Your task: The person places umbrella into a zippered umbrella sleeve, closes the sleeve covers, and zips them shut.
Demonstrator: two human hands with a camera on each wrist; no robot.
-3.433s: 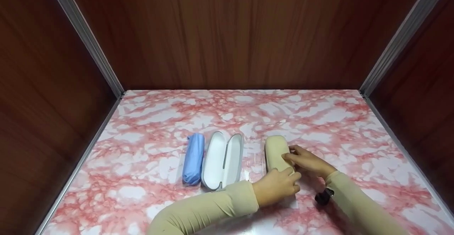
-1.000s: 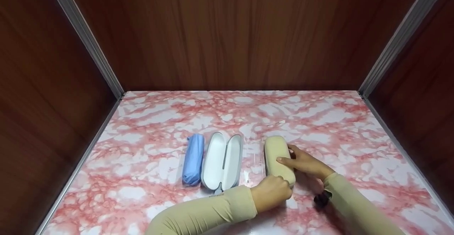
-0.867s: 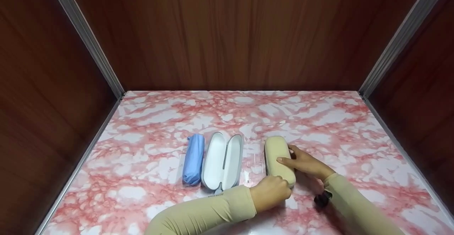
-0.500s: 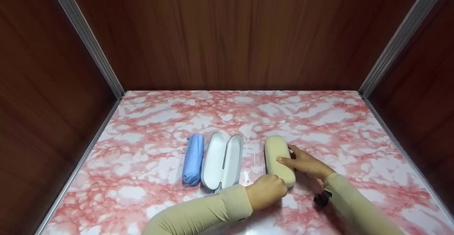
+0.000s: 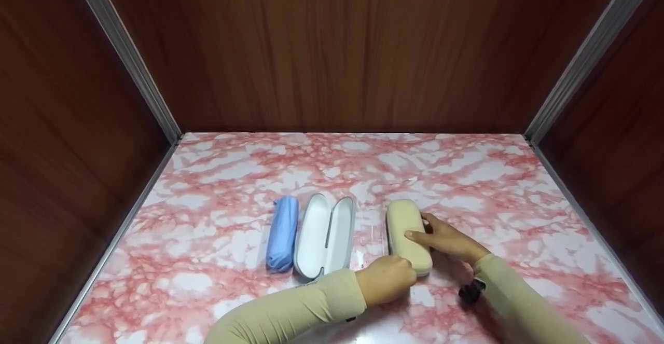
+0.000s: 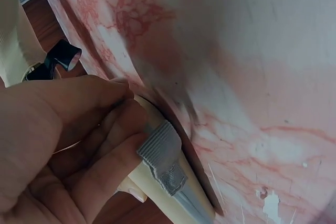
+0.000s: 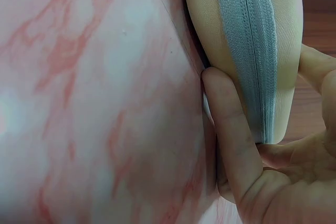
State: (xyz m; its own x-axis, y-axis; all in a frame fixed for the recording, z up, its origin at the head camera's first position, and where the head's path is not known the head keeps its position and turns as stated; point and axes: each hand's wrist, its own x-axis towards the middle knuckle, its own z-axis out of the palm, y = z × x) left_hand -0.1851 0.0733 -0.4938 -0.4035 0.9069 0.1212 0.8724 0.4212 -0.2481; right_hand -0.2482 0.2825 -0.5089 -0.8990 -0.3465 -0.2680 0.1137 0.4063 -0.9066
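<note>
A cream zippered glasses case (image 5: 402, 216) lies lengthwise on the table, right of centre. My right hand (image 5: 452, 240) grips its right side, thumb on top and fingers down the side. At the near end, my left hand (image 5: 387, 279) has its fingers curled in a pinch at the zip; the zipper pull is hidden in them. In the left wrist view, a ribbed grey fabric tab (image 6: 161, 150) at the zip's end lies against these fingers. A grey zipper (image 7: 251, 40) runs along the case's side in the right wrist view and looks closed there.
Left of the cream case lies an opened hard glasses case (image 5: 314, 240) with a white inside. Beside it is a rolled blue bundle (image 5: 283, 234). Dark wood panels (image 5: 332, 53) enclose the back and both sides of the marbled table (image 5: 218, 178).
My left hand has slid leftward round the near end of the cream case, baring its near right corner. The right thumb shifted slightly early on, then stayed still; the case has hardly moved.
</note>
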